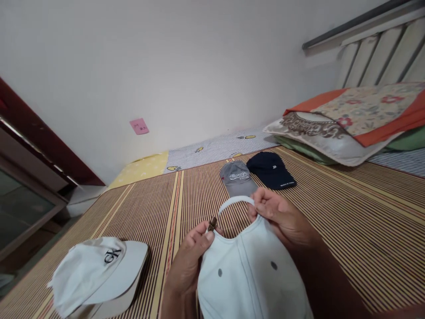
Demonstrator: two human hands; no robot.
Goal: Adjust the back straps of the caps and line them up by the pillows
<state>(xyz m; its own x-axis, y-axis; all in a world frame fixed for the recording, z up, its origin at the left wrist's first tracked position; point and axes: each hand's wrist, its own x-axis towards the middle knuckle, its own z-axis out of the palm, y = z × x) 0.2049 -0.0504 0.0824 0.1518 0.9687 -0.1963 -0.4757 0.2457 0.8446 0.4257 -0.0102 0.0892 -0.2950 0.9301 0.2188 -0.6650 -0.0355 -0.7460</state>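
A pale, nearly white baseball cap [245, 270] is held up between both hands, its back opening and curved strap facing away from me. My left hand [192, 252] pinches the cap's edge beside a brass-coloured buckle [212, 223]. At the other end of the strap [235, 199], my right hand [277, 215] grips between thumb and fingers. Just beyond the hands lie a grey cap [237, 177] with white lettering and a navy cap [270, 169], side by side. To the left, a white cap [96, 270] with a dark logo rests over another brim.
A striped bamboo mat [149, 212] covers the bed. Pillows and folded bedding [365, 110] are piled at the back right, below a radiator [381, 53]. On the white wall is a pink note [139, 126]. A dark red frame [49, 137] stands at left.
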